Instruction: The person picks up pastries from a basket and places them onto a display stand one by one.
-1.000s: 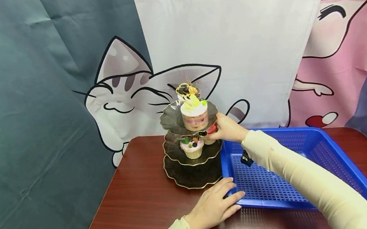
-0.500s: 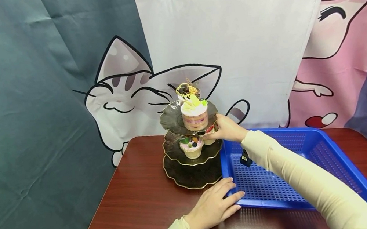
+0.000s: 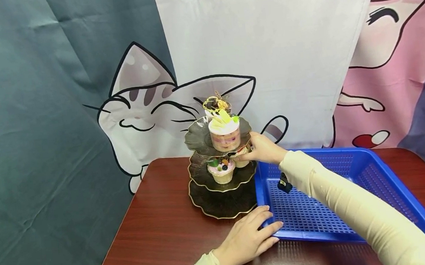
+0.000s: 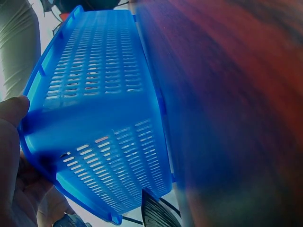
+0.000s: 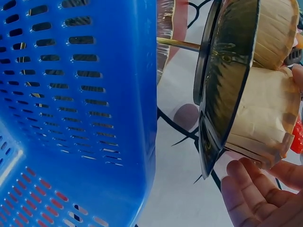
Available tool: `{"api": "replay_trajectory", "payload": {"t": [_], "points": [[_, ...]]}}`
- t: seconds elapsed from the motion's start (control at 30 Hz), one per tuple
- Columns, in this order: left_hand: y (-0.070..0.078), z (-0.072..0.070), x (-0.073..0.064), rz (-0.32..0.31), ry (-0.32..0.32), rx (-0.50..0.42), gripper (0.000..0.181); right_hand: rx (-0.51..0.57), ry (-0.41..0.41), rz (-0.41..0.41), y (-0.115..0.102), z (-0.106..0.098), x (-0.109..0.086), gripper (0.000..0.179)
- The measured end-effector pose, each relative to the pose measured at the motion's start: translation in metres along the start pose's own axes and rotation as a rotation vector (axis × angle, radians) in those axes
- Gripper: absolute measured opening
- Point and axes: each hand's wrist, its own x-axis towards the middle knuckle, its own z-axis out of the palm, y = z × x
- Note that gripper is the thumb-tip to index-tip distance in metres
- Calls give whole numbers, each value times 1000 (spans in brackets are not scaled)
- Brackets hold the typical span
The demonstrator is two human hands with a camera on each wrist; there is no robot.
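A three-tier black cake stand with wavy gold rims stands on the table. On its middle tier, my right hand holds a cupcake in a pale paper cup with red fruit on top; its fingers and thumb are around the cup in the right wrist view. Beside it sits a fruit-topped cupcake. The top tier carries a layered dessert cup with a darker decorated one behind. My left hand grips the near-left corner of a blue plastic basket, fingers over the rim.
The basket lies right of the stand, close against its lower tier, with my right forearm passing above it. Under everything is a reddish-brown wooden table. A cartoon-printed curtain hangs behind the table.
My right hand stays at the middle tier while the cupcake's red topping turns further out of sight behind the upper tier and fingers. My left hand has not moved.
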Motion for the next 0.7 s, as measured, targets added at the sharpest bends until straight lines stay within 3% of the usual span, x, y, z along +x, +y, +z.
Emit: {"api": "replay_trajectory", "payload": {"t": [0.7], "points": [[1, 0, 0, -1, -2, -13, 30, -15, 0, 14, 1, -8, -6, 44]]}}
